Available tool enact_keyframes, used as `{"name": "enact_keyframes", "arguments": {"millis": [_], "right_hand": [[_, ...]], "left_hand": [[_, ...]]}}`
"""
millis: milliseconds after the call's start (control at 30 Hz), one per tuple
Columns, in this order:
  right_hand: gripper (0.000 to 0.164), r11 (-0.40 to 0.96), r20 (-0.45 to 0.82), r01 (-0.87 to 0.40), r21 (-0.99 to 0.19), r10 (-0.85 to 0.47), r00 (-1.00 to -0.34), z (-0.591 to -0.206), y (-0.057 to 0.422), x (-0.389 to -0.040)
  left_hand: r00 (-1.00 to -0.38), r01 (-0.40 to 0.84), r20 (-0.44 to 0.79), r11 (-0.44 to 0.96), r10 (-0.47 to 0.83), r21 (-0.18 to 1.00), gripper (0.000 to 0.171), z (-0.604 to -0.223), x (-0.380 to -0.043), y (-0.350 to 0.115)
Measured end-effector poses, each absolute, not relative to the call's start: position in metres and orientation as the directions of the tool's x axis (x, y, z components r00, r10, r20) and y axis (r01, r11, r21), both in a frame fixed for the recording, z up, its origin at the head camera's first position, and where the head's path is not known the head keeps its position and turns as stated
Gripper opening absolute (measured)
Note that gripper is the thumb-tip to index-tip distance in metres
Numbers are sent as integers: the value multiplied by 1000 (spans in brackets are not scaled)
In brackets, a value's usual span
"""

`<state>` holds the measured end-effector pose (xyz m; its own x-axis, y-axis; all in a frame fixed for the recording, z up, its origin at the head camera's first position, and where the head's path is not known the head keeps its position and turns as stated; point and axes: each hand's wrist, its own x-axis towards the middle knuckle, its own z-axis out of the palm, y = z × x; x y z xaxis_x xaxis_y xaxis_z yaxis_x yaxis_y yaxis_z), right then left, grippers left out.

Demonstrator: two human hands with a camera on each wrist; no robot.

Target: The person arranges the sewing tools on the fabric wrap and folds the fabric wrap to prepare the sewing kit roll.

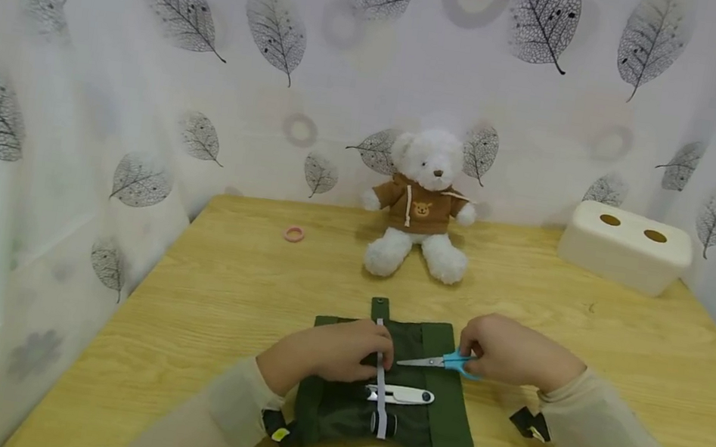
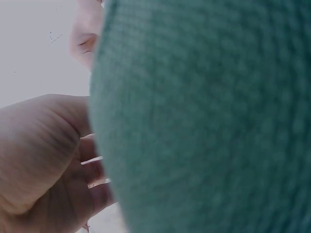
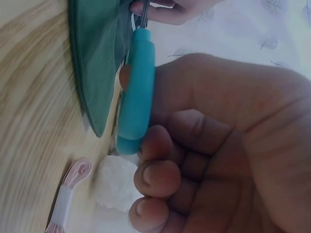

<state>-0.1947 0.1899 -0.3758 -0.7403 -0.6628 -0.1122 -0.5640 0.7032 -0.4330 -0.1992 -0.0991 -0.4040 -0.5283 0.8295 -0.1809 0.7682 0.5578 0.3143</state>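
A dark green fabric tool roll [image 1: 455, 432] lies unfolded on the table, with a white elastic strap [image 1: 381, 395] running across it. Under the strap sit white thread snips [image 1: 409, 396] and a dark spool [image 1: 390, 424]. My left hand [image 1: 340, 347] is over the roll, fingertips pinching the strap near its upper part. In the left wrist view, green fabric [image 2: 204, 116] covers most of the picture and hides the fingertips. My right hand [image 1: 515, 352] grips the scissors [image 1: 448, 361] by their light blue handles, blades pointing left toward the strap beside my left fingers.
A white teddy bear [image 1: 425, 206] in a brown hoodie sits at the back. A cream box [image 1: 625, 250] with two holes stands back right, a pink ring [image 1: 293, 234] back left. The right wrist view shows a pink thread skein [image 3: 70, 189] on the table. A leaf-print curtain surrounds the table.
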Motion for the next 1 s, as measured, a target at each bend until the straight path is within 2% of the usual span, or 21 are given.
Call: {"name": "enact_keyframes", "arguments": {"millis": [567,1000], "right_hand": [[12,673,-91,-612,-415,-700,-708,-377,170,-193],[15,660,-141,-603,-448,-718,-682,-377,155,-190]], "left_hand": [[-539,759,-180,567,823,320,11,-403,-198,-100],[-536,762,-186,567,823,313,10,-400,-197,-99]]}}
